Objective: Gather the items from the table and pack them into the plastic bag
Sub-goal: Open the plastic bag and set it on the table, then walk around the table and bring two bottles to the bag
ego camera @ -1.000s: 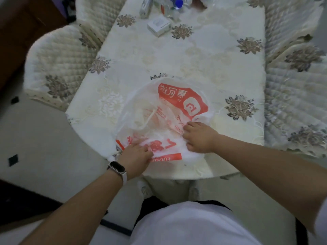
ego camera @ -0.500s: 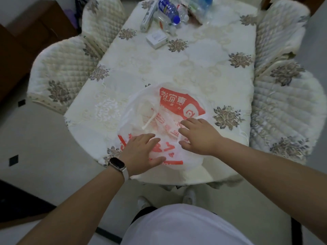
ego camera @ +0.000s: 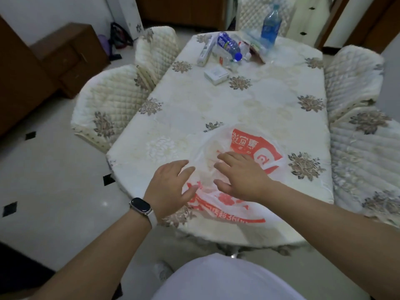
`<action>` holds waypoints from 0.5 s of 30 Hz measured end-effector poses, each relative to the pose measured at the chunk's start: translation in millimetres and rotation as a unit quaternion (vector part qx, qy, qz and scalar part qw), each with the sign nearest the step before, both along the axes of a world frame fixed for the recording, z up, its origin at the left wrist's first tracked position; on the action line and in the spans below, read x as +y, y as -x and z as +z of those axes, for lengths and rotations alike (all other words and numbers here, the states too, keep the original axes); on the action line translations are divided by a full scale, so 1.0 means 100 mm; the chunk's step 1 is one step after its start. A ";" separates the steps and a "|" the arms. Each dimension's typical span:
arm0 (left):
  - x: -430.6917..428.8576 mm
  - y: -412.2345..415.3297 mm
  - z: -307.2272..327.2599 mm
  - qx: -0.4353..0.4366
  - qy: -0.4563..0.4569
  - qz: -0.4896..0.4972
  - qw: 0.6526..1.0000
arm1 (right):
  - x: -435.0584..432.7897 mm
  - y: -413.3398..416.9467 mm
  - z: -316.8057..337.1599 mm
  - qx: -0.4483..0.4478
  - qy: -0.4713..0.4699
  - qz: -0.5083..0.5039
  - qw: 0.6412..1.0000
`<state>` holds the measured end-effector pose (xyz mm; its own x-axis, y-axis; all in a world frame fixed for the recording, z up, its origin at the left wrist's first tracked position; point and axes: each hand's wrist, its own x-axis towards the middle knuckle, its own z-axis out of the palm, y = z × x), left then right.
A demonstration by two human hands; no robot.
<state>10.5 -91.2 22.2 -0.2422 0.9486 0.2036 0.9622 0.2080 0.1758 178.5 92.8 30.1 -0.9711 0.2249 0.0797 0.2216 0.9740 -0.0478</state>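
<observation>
Both hands have released the plastic bag (ego camera: 244,169) at the table's near edge: left hand (ego camera: 171,185) and right hand (ego camera: 240,176) spread open, empty. Items (ego camera: 229,48) remain unpacked at the far edge.

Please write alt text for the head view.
Two open hands, left hand and right hand, hover over a white-and-red plastic bag at the table's near edge. Bottles and a white box sit at the far end.

Bare forearms; a dark-faced watch (ego camera: 140,205) on a pale strap circles the left wrist; a white shirt (ego camera: 225,278) covers the torso.
</observation>
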 end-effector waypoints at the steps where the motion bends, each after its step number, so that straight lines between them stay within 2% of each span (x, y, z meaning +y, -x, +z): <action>1: -0.11 0.14 0.02 0.000 -0.007 0.001 1.000 | -0.12 0.14 0.04 0.001 -0.005 0.001 1.000; 8: -0.93 1.28 0.14 0.028 -0.066 0.036 0.997 | -0.93 1.35 0.28 0.046 -0.036 0.042 0.997; 15: -1.85 2.18 0.29 0.038 -0.059 0.132 0.989 | -1.65 2.51 0.36 0.071 -0.039 0.094 0.992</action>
